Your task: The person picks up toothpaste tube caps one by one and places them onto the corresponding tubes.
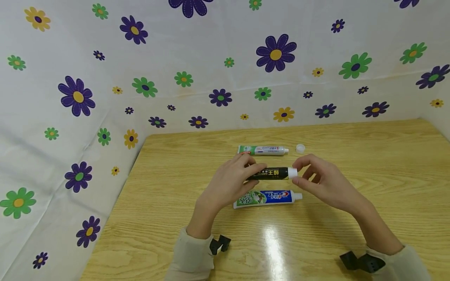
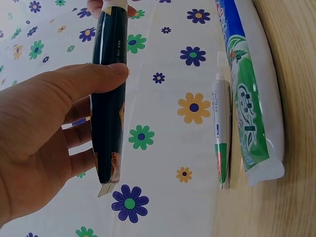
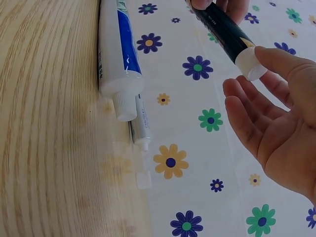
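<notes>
At the left, a left hand [image 1: 228, 181] reaches from a pale sleeve [image 1: 191, 253] and grips a black tube [image 1: 272, 173], thumb across one side and fingers behind. The tube is held just above the table, between two other tubes. From the wearer's side its gold lettering is upside down: the characters 蜂王, with smaller English that seems to begin "QUEEN".

Behind it lies a small green-and-white tube [image 1: 270, 150], its narrow nozzle bare toward the right; its print is mostly too small for me to make out. In front lies a larger blue, green and white tube [image 1: 277, 197], also upside down, reading "Crest" beside a red mark, with large white Chinese characters on the green part. A white ribbed cap is on its right end.

Further right, the right hand [image 1: 327, 185] pinches the black tube's white cap [image 1: 292, 173] between thumb and forefinger, the other fingers loosely bent. Behind that hand, a loose white cap [image 1: 300, 148] sits on the table near the small nozzle.

The table [image 1: 147, 187] is yellowish wood grain, with a bright streak of reflected light in front. White cloth [image 1: 211, 43] printed with purple, green and yellow flowers hangs at the left, back and right.
</notes>
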Action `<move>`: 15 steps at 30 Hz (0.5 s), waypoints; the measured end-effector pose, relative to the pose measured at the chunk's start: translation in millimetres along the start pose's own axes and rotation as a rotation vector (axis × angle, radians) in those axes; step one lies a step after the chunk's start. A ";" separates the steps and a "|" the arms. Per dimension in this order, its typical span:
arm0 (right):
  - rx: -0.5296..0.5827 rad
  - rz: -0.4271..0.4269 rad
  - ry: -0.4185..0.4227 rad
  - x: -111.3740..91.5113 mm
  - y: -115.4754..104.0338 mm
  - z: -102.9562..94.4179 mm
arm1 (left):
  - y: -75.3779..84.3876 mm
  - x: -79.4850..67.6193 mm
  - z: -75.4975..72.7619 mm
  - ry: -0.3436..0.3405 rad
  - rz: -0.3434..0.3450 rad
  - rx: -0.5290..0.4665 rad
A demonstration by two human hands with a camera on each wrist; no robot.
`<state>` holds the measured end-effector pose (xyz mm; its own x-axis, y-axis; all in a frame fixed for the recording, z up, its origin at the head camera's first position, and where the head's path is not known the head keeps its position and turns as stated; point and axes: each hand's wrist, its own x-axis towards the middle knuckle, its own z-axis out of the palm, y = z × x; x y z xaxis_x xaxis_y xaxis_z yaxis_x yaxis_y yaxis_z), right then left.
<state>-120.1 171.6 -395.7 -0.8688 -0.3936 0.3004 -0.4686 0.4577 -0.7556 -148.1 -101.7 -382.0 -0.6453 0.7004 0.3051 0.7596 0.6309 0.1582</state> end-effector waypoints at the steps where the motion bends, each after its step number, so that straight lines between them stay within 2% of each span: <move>1: -0.002 0.009 -0.001 0.1 0.1 0.2 | 0.1 0.1 -0.2 0.001 0.001 0.001; 11: -0.026 0.069 -0.003 -0.1 1.4 -0.1 | 2.1 -0.4 -2.3 -0.015 0.001 0.033; 15: -0.015 0.066 -0.013 -0.4 2.7 -0.6 | 2.5 -0.6 -2.5 -0.016 -0.003 0.027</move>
<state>-121.1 173.4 -397.6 -0.8960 -0.3723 0.2422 -0.4124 0.4950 -0.7648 -145.7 -101.4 -379.4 -0.6487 0.7039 0.2893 0.7554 0.6415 0.1332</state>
